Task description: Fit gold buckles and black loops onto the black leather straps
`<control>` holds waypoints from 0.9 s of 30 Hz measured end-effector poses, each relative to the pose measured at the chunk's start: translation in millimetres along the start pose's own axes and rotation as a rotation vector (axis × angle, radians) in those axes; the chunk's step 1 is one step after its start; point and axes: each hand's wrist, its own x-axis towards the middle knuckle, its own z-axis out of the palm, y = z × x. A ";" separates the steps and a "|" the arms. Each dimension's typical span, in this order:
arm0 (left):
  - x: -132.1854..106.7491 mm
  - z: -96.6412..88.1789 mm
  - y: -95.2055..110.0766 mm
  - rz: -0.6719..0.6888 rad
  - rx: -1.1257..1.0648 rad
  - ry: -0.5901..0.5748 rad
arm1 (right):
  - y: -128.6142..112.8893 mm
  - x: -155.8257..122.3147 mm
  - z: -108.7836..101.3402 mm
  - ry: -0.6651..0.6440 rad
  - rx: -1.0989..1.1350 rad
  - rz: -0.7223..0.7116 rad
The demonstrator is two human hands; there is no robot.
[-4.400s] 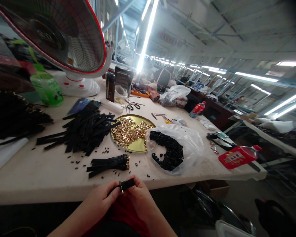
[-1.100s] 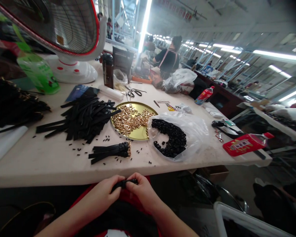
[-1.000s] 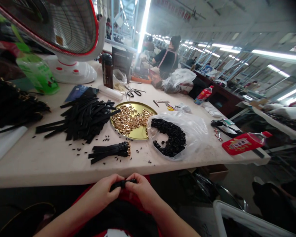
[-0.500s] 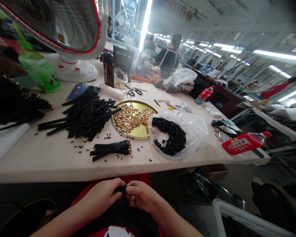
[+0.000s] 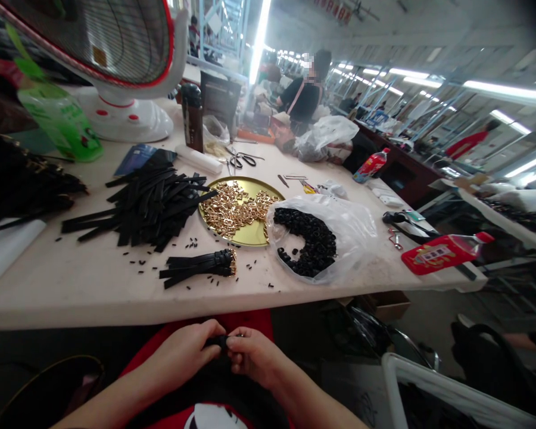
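On the tabletop's far left: dark straps [image 5: 22, 179] with gold-coloured ends lie heaped on the tabletop [image 5: 93, 283], set aside, perhaps, to keep the middle usable.
Loose strips: black strips [image 5: 145, 205] fan out just left of the tray, a spread that probably makes single ones easy to lift.
Strap bundle: a small bundle [image 5: 196, 266] rests near the front edge, gold ends together at right, seemingly lined up for neatness.
Left hand: the left hand [image 5: 204, 344] grips a short black strap [image 5: 220, 341] just in front of the tabletop's near edge, likely to work close to the body.
Gold tray: the tray [image 5: 252, 235] carries gold buckles [image 5: 226, 211]; its rim appears to corral them.
Right hand: the right hand [image 5: 252, 353] pinches the strap's other end, presumably for tension; fingertip detail is too small to tell.
Plastic bag: the clear bag [image 5: 355, 229] opens frontward around black loops [image 5: 310, 250], apparently for easy reach.
Red bottle: the bottle [image 5: 442, 253] lies sideways at far right, likely out of the way.
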 end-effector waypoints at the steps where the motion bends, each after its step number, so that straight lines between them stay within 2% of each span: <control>1: -0.4 -1.3 -0.4 -0.013 -0.002 -0.022 | 0.3 -0.6 0.5 0.011 -0.047 -0.031; 5: -3.3 -12.2 2.7 -0.083 -0.069 -0.196 | -6.8 -9.9 6.4 0.057 -0.353 -0.227; 7: -4.7 -15.1 4.9 -0.087 -0.061 -0.223 | -11.1 -15.2 9.9 0.091 -0.504 -0.303; 13: -6.5 -3.3 8.8 -0.047 0.158 -0.077 | -6.3 -21.5 13.8 0.232 -0.815 -0.501; 17: -8.1 1.8 12.4 -0.060 0.225 -0.031 | -3.8 -23.3 14.6 0.269 -0.979 -0.605; 22: -12.7 -2.1 12.0 -0.040 0.204 -0.045 | -7.5 -21.8 15.4 0.278 -0.986 -0.622; 27: -17.0 -7.8 16.6 0.002 0.173 -0.098 | -9.0 -22.6 12.4 0.192 -0.834 -0.471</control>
